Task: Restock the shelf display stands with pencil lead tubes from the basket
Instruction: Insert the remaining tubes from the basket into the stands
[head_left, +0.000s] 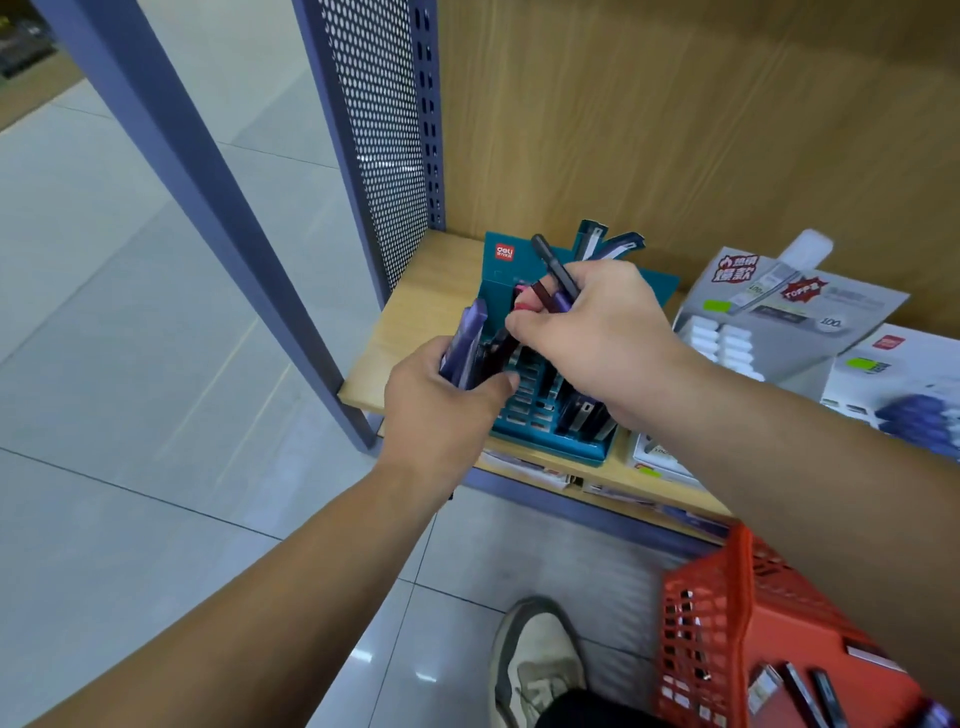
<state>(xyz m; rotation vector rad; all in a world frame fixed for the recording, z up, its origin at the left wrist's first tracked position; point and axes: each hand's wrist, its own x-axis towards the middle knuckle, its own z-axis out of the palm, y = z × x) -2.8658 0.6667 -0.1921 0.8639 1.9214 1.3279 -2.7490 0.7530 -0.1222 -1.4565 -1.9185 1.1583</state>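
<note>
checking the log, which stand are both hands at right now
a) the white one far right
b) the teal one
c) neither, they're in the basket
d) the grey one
b: the left hand and right hand both grip tubes over the teal stand, not at the grey stand or in the basket.

"deli" on teal display stand (524, 415), "100" on grey box (789, 306)
</note>
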